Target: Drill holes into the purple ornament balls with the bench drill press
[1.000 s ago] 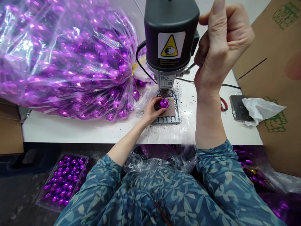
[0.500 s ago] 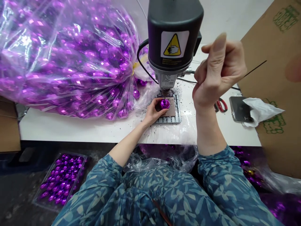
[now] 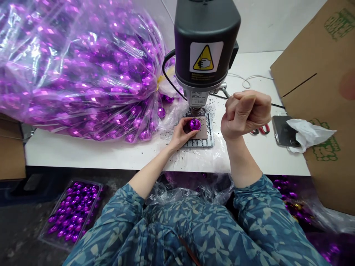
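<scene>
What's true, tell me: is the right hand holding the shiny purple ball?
No, the left hand holds the ball; the right hand is apart.

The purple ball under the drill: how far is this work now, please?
Some drilling looks done: dark crumbs lie around the metal base. In hand: the left hand holds the purple ball beneath the drill. Many more balls fill the big bag and floor tray; how many are left, I cannot tell.

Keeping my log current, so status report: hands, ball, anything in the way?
Left hand pinching purple ball beneath drill. Right hand curled shut near lever. Loose plastic beside drill base.
</scene>
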`<move>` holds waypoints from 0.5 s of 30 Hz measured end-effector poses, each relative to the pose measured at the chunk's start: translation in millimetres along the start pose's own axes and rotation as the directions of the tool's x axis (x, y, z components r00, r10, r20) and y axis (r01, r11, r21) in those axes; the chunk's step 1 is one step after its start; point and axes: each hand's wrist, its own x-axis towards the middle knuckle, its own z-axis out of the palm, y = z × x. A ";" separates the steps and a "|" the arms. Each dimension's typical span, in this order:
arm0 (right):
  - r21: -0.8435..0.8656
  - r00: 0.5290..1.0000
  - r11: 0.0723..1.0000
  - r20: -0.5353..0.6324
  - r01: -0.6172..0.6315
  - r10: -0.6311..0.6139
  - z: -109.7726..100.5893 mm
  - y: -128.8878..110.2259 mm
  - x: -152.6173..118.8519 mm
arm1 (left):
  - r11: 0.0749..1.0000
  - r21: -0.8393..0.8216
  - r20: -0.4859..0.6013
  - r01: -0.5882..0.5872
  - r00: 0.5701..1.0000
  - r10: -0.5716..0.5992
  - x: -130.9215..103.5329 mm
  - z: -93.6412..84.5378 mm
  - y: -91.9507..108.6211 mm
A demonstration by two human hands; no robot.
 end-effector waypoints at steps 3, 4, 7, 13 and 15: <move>-0.020 1.000 1.000 -0.028 -0.011 0.010 -4.2 9.2 -7.6 | 0.999 -0.034 -0.005 0.014 1.000 -0.014 -0.3 0.8 1.8; -0.027 1.000 1.000 -0.028 -0.010 0.010 -5.9 12.4 -10.1 | 0.999 -0.036 -0.006 0.022 1.000 -0.022 -0.5 1.0 2.4; -0.042 1.000 0.999 -0.013 -0.005 0.005 -10.2 18.5 -15.5 | 0.999 -0.030 -0.010 0.037 0.999 -0.037 -1.5 0.9 4.5; -0.047 0.998 0.998 -0.055 -0.043 0.040 15.2 -4.5 19.1 | 0.999 -0.004 -0.046 0.050 0.998 -0.050 0.8 4.9 6.3; -0.026 0.991 0.993 -0.070 -0.118 0.116 30.6 -16.1 41.8 | 0.997 0.007 -0.081 0.071 0.994 -0.070 0.3 5.9 11.2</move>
